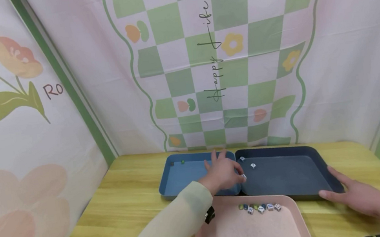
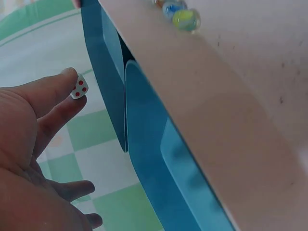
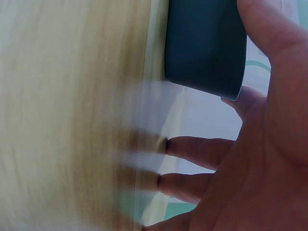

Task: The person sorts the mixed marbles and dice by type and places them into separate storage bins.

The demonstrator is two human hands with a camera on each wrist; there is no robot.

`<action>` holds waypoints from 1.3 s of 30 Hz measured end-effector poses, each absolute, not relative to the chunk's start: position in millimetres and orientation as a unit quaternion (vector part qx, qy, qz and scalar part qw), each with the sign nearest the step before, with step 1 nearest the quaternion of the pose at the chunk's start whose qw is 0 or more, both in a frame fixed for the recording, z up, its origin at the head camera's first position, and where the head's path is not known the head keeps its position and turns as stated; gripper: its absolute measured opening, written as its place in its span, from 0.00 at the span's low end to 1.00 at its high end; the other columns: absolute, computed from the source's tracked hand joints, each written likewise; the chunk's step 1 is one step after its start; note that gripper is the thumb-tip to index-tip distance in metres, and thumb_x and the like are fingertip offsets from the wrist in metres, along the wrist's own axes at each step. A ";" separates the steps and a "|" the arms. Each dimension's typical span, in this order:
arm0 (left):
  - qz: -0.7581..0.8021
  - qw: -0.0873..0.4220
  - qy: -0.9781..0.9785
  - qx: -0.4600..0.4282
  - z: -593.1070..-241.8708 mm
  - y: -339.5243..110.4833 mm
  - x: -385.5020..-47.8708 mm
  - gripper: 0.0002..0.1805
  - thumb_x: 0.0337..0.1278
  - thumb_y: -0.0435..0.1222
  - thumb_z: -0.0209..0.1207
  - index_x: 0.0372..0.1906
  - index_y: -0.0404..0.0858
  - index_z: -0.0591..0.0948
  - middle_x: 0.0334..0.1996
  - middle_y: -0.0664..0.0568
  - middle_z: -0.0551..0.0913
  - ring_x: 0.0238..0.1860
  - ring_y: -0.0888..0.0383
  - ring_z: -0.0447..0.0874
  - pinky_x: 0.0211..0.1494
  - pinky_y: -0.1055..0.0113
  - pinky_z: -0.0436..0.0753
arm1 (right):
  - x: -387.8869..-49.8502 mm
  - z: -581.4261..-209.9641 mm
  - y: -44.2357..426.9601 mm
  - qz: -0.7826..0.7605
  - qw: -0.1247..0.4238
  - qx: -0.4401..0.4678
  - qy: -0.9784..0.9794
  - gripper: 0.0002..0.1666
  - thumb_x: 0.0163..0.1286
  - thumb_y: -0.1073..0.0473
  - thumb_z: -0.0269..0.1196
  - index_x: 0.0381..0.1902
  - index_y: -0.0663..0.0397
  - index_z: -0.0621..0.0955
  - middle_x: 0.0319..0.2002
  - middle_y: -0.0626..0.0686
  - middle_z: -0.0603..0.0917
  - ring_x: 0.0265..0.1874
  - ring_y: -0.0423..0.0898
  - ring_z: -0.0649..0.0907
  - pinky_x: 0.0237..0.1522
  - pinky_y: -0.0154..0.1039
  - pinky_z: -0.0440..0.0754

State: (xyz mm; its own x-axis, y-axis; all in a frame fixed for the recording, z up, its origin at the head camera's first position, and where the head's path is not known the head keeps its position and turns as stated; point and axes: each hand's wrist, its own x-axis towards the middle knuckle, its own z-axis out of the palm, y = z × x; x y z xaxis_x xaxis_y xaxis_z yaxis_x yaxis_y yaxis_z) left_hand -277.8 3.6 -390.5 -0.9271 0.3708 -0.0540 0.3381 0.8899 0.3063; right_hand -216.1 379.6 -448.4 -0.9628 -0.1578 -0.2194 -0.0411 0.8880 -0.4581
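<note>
Over the seam between the blue tray (image 1: 183, 178) and the dark tray (image 1: 289, 173), my left hand (image 1: 222, 173) pinches a white die (image 2: 80, 87) between thumb and forefinger. Red pips show on it in the left wrist view; the other fingers spread away. Two more dice (image 1: 253, 165) lie in the dark tray's left end. My right hand (image 1: 357, 194) rests at the dark tray's near right corner, thumb and forefinger touching its walls, the other fingers extended. Closer to me, the pink tray (image 1: 246, 230) holds several dice (image 1: 270, 206) and several marbles (image 1: 245, 207) along its far side.
Two small marbles (image 1: 182, 161) sit at the blue tray's far left. All three trays stand close together on a wooden table (image 1: 99, 220). A checkered curtain (image 1: 234, 69) hangs behind the table, and a floral one (image 1: 17, 135) hangs on the left.
</note>
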 end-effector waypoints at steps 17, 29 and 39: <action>0.096 0.068 0.981 0.153 -389.1 15.9 -301.4 0.06 0.61 0.56 0.64 0.29 0.68 0.83 0.78 0.53 0.52 0.77 0.38 0.35 0.69 0.35 0.51 | -216.5 -447.1 379.3 -0.232 0.131 -0.048 0.963 0.60 0.74 0.32 0.52 0.75 0.70 0.35 0.61 0.88 0.57 0.55 0.85 0.67 0.48 0.73 0.69; 0.083 0.052 0.984 0.150 -393.8 22.2 -309.3 0.06 0.66 0.55 0.60 0.33 0.66 0.84 0.77 0.52 0.56 0.77 0.38 0.37 0.69 0.35 0.51 | -219.3 -446.3 379.9 -0.235 0.150 -0.042 0.959 0.60 0.74 0.31 0.51 0.75 0.70 0.35 0.61 0.88 0.56 0.55 0.84 0.67 0.48 0.72 0.69; 0.076 0.051 0.985 0.148 -389.5 29.6 -316.6 0.07 0.67 0.54 0.60 0.32 0.65 0.83 0.78 0.48 0.53 0.77 0.38 0.36 0.70 0.35 0.47 | -217.2 -445.8 378.6 -0.230 0.136 -0.048 0.962 0.60 0.75 0.32 0.51 0.75 0.71 0.37 0.61 0.88 0.57 0.55 0.84 0.67 0.48 0.72 0.69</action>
